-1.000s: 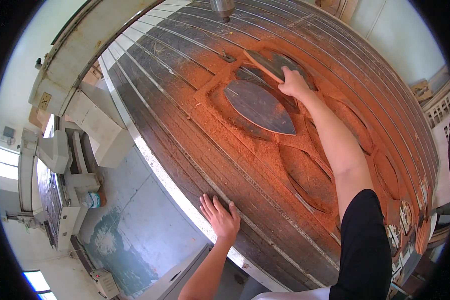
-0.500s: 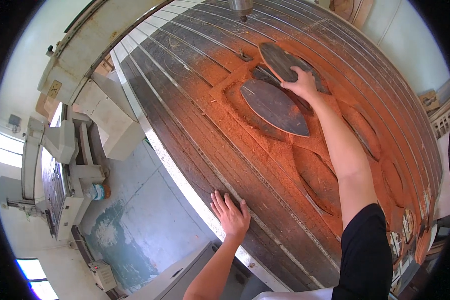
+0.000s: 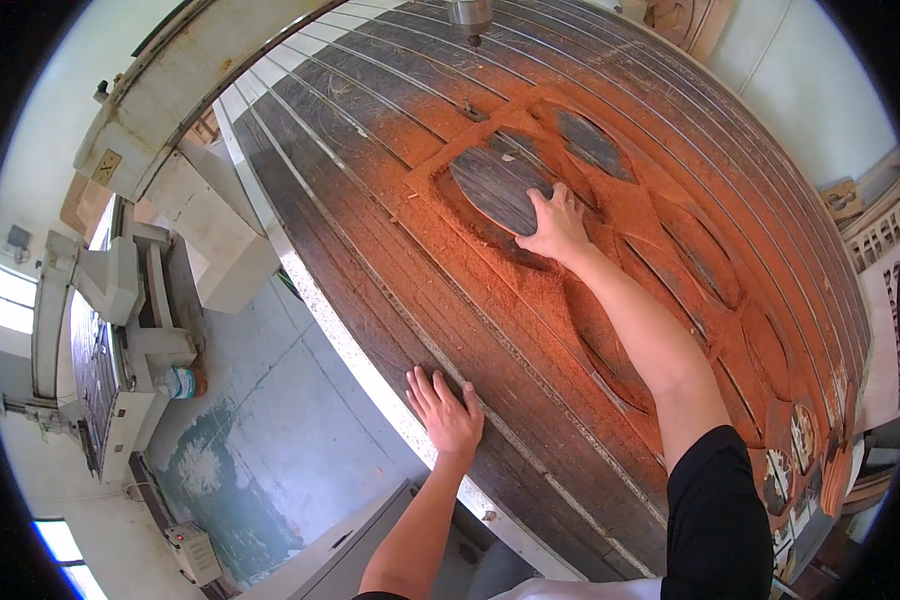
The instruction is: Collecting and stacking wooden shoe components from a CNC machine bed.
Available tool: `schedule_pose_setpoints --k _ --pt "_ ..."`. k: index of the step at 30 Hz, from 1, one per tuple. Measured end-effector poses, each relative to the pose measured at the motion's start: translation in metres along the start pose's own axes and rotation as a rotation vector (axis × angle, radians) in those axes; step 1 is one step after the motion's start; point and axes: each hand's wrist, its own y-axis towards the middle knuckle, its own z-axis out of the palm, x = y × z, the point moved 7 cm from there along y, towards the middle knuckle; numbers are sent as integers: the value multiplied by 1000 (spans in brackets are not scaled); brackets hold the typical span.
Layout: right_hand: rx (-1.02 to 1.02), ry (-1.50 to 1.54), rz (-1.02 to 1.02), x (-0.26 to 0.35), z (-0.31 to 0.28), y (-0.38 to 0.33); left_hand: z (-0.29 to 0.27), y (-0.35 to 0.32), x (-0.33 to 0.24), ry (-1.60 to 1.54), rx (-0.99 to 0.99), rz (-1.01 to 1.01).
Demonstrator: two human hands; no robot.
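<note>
Oval cutout [image 3: 500, 187]: one, dark, slatted, rimmed with red sawdust, under right hand [image 3: 555, 225], fingers spread flat. Left hand [image 3: 448, 415] open, pressing bed edge [image 3: 360, 365] nearer.

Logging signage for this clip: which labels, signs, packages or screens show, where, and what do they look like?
Small square plate: on the pale gantry beam, upper left; dark with yellowish mark.
Labelled can: on the grey machine beside the floor, left; cylindrical, white, blue, orange.
White box: on the floor, bottom left; small panel, unreadable.

router spindle [image 3: 469, 17]: being cut off at twelve o'clock
right hand [image 3: 555, 225]: possibly hiding the oval cutout's [image 3: 495, 185] edge
</note>
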Motion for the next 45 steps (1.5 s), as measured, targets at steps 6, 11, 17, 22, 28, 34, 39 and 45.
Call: schedule_pose_setpoints --k 6,11,17,22,28,34,39,45 --pt "47 -40 37 2 -1 7 -1 1 1 3 -16 -3" --pt "79 166 118 -3 -20 9 -1 0 2 -6 -23 -2" --pt "298 1203 400 -18 -48 -51 2 -3 0 -8 -42 28" --pt "174 1421 353 -33 -82 -167 6 -8 5 -4 -123 71" --pt "59 1410 426 -84 -119 -390 4 -6 10 -36 -224 118" --pt "82 1582 678 -124 -147 -622 -1 -50 -35 -150 -264 242" --pt "136 1607 920 -141 -125 -718 41 -219 -156 -558 472 335" --pt "47 1411 801 -162 -107 -771 34 -463 -217 -860 1536 -503"
